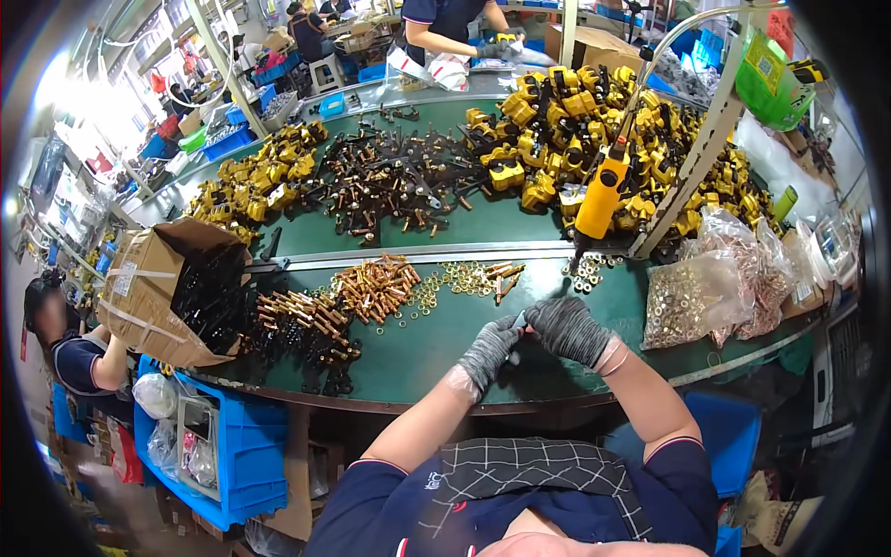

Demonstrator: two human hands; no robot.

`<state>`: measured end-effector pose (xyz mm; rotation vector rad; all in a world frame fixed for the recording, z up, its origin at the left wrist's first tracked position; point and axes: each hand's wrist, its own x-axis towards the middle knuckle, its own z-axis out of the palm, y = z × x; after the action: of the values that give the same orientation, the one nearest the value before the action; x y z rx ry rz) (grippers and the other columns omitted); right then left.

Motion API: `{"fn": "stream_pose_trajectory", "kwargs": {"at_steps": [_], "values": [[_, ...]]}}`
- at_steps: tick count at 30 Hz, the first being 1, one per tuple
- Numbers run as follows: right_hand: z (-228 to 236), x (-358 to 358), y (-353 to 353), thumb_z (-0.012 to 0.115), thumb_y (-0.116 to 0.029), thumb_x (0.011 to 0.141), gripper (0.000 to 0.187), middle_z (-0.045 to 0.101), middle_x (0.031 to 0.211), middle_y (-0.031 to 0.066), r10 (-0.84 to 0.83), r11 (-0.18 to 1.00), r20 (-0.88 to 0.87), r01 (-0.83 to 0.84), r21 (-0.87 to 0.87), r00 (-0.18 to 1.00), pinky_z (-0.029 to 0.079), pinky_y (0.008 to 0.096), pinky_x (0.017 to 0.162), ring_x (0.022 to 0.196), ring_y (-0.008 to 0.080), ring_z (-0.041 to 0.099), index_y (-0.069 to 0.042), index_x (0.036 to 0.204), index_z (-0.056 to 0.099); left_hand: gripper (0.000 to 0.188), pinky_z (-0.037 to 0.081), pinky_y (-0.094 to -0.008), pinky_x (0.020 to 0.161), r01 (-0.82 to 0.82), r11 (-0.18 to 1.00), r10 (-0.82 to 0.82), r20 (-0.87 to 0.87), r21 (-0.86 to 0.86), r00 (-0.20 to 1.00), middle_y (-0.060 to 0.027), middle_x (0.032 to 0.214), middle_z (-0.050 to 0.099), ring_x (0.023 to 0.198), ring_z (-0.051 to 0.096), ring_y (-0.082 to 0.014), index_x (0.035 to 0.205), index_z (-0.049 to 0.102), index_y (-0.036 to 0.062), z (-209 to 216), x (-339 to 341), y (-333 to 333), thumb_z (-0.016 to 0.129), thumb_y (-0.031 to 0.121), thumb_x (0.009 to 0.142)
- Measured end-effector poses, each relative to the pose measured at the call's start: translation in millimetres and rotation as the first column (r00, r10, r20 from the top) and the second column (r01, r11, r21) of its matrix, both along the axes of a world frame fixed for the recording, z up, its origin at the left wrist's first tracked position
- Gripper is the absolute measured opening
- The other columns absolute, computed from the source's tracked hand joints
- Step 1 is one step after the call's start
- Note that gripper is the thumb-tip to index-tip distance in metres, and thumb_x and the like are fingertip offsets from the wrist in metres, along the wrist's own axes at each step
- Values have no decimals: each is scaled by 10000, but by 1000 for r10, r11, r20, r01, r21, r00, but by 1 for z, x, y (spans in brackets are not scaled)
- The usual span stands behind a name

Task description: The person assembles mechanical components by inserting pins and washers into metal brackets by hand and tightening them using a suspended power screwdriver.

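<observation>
My left hand (492, 353) and my right hand (571, 332), both in grey knitted gloves, meet above the green bench top near its front edge. The fingers of both are closed around something small, mostly hidden by the gloves; its kind cannot be made out. Just beyond my right hand hangs a yellow power screwdriver (601, 200), its dark tip pointing down at a small group of metal nuts (590, 270). To the left lie brass rings (466, 276), copper-coloured bolts (376, 286) and black parts with bolts in them (302, 339).
A cardboard box (144, 297) of black parts stands at the left edge. Piles of yellow-black housings (534, 186) and black levers (380, 176) lie beyond the metal rail (418, 252). Bags of hardware (696, 297) sit right. Co-workers (79, 362) are at left and far side.
</observation>
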<state>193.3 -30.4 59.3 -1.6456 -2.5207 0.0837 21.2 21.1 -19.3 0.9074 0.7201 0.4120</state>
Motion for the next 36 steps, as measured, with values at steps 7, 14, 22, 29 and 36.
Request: {"fn": "stream_pose_trajectory", "kwargs": {"at_steps": [7, 14, 22, 29, 36], "values": [[-15, -9, -15, 601, -262, 891, 194, 655, 796, 118, -195, 981, -93, 194, -18, 976, 504, 423, 613, 750, 294, 660, -78, 948, 583, 184, 390, -176, 520, -15, 1000, 15, 62, 12, 998, 65, 881, 647, 631, 516, -17, 1091, 642, 95, -9, 0, -3, 517, 61, 960], [64, 34, 17, 720, -55, 801, 429, 605, 1008, 105, -15, 327, -643, 611, 721, 766, 507, 329, 784, 862, 219, 606, -7, 1169, 506, 175, 438, -198, 569, -27, 998, 33, 94, -64, 995, 13, 891, 661, 696, 556, -46, 1087, 653, 64, -10, -6, -5, 599, 89, 923], [56, 50, 64, 810, -165, 742, 488, 621, 939, 19, 142, 862, -898, 393, 319, 417, 530, 287, 741, 819, 129, 605, -54, 1135, 542, 226, 414, -239, 464, -29, 999, 28, 15, 27, 999, -64, 839, 688, 495, 496, -102, 1102, 644, 46, 9, 2, 3, 529, 122, 923], [74, -6, 20, 734, -2, 753, 533, 636, 1048, 72, 178, 965, -984, 198, 175, 2, 533, 324, 837, 938, 160, 623, -45, 1224, 490, 267, 472, -218, 506, -15, 993, 24, 78, -119, 997, -135, 926, 686, 608, 616, -156, 1157, 590, 26, 17, -1, -5, 562, 101, 902], [66, -8, 21, 741, 4, 753, 525, 627, 1031, 57, 201, 964, -980, 178, 197, -4, 524, 300, 824, 919, 134, 611, -45, 1212, 492, 236, 473, -213, 482, 22, 993, -13, 79, -114, 997, -133, 930, 692, 638, 641, -171, 1131, 593, 35, 12, -3, -3, 553, 117, 914]]}}
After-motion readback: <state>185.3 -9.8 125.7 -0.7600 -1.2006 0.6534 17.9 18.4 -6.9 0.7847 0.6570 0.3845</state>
